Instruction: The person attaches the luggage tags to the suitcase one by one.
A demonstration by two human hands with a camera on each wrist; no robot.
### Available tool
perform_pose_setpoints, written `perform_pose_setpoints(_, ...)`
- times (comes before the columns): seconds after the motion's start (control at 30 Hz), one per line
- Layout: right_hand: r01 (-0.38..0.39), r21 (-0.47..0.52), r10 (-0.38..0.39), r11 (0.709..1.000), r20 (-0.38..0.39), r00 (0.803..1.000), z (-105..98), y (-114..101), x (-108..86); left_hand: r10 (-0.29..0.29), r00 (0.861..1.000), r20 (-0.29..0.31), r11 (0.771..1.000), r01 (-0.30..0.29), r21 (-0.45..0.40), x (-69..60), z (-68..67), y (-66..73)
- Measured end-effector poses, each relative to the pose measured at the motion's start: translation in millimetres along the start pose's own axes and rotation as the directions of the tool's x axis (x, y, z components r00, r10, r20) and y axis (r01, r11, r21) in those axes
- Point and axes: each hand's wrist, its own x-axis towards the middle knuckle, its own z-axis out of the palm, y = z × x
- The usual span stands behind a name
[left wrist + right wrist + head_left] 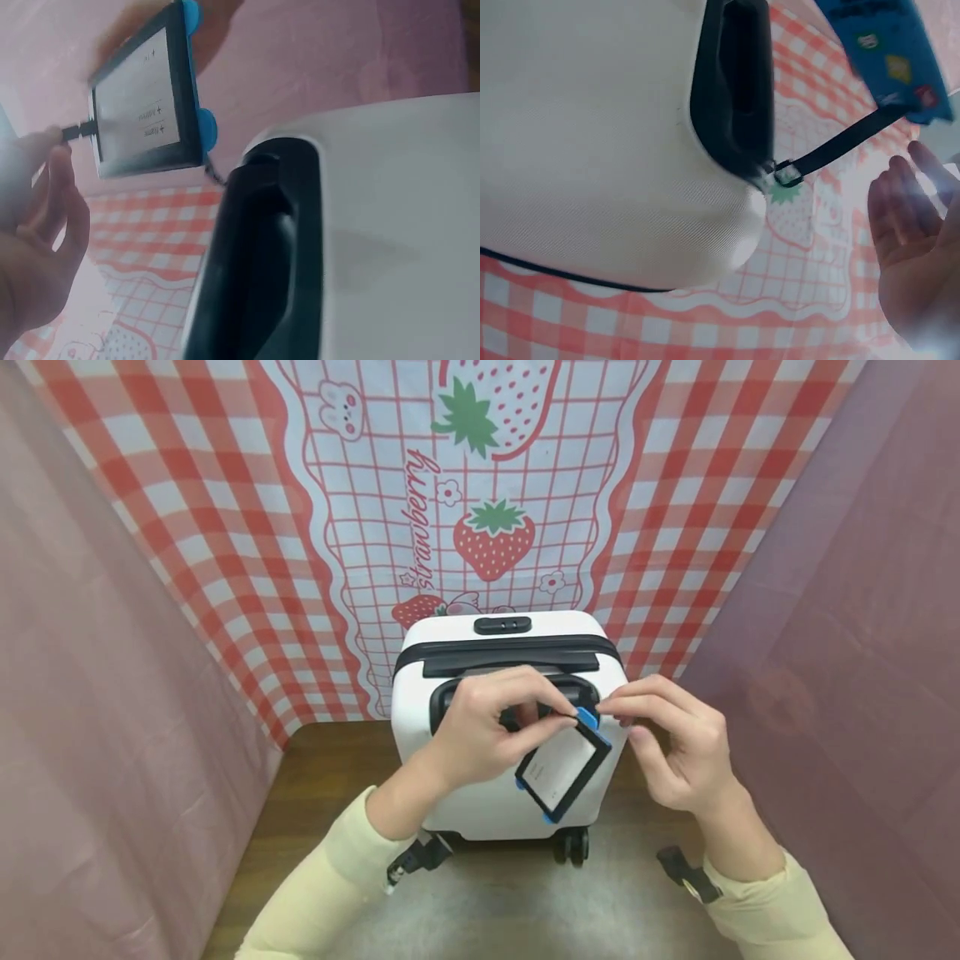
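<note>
A luggage tag [558, 768] with a black frame, white name card and blue edges hangs tilted in front of the white suitcase [517, 806]. My left hand [487, 718] pinches its black strap [80, 130] close to the tag's end, between thumb and fingertips. From the tag's blue back, printed with small coloured pictures, the strap runs to a small buckle [787, 173] at the end of the suitcase's black handle [739, 90]. Just right of the tag, my right hand [678, 743] has relaxed fingers, with nothing seen in its grasp.
The suitcase stands upright on a brown wooden floor [322, 768], a black wheel [573, 845] showing below. Behind it hangs a red-and-white strawberry cloth [360, 527]. Pink curtains [112, 693] close in both sides. A black combination lock [502, 625] sits on the suitcase's far edge.
</note>
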Motion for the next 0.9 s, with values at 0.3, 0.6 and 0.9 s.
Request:
perform_pose_setpoints(0.3, -0.046, 0.032, 0.038, 0.998, 0.222, 0.974, -7, 11, -19.2, 0.024, 0.995, 0.095, 0.983, -0.007, -0.185, 6.4, -16.2, 5.6)
perform_pose_setpoints(0.6, -0.033, 0.051, 0.022, 0.998, 0.216, 0.976, -1, 16, -35.2, 0.027, 0.992, 0.126, 0.976, 0.001, -0.217, 6.9, -27.1, 7.4)
perform_pose_setpoints(0.9, 0.037, 0.465, -0.045, 0.884, 0.006, 0.999, 7, 12, -36.1, -0.024, 0.99, 0.138, 0.976, 0.053, -0.209, 3.1, -40.1, 7.8)
